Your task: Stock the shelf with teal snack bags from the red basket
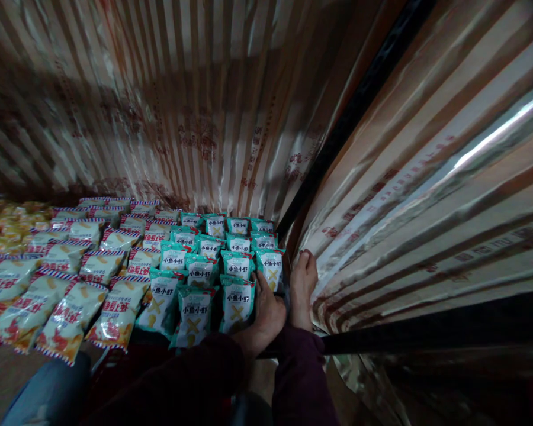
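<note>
1. The left hand has its thumb side up against the lower edge of a teal-edged snack bag; its other fingers are hidden, so I cannot tell whether it pinches anything.
2. The right hand stands just right of that bag, fingertips bent over at the top; whether it presses on the bag cannot be told.
3. That bag stands upright just beyond the left hand and left of the right hand.
4. Just left of the left hand is a front teal-edged bag, with more in rows beyond.
5. Farther left lie striped-edge bags, then yellow packs.
6. Right of the right hand hangs pleated sheeting; beyond both hands slants a black post.
</note>
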### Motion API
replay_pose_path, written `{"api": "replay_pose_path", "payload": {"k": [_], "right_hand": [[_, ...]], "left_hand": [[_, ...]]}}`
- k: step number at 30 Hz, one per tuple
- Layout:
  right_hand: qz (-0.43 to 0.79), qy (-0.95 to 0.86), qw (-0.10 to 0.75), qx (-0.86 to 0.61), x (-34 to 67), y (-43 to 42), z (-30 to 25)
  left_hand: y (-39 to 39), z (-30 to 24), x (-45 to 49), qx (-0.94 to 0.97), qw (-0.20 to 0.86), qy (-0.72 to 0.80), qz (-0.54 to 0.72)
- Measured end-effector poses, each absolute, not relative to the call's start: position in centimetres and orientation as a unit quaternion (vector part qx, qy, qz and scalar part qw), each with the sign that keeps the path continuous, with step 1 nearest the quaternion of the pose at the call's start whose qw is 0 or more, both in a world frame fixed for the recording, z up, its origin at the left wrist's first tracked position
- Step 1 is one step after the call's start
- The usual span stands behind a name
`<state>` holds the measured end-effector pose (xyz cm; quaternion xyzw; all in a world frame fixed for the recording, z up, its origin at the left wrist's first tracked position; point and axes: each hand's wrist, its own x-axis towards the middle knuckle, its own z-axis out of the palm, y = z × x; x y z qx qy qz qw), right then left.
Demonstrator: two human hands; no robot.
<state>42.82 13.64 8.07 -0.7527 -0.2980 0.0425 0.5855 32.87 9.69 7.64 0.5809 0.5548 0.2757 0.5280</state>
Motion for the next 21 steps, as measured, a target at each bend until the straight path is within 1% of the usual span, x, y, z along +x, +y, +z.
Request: {"api": "replay_pose_path", "payload": {"k": [4, 7, 17, 21], "right_hand": [[0.02, -0.298, 0.592, -0.748, 40.4, 11.2, 8.7], [0.015, -0.291, 0.595, -0.749, 39.5, 9.6, 8.3], [0.102, -0.325, 0.528, -0.778, 39.8, 8.2, 5.8], [0.123, -0.344, 0.523, -0.77, 39.9, 8.2, 5.1]], "left_hand": [[9.2, 8.0, 32.5, 0.576, 0.543, 0.55, 0.266], [9.0, 7.9, 32.3, 0.579, 0.548, 0.541, 0.266], [9.1, 7.8, 31.8, 0.595, 0.543, 0.533, 0.259], [9.3, 7.3, 31.5, 0.613, 0.537, 0.517, 0.26]]}}
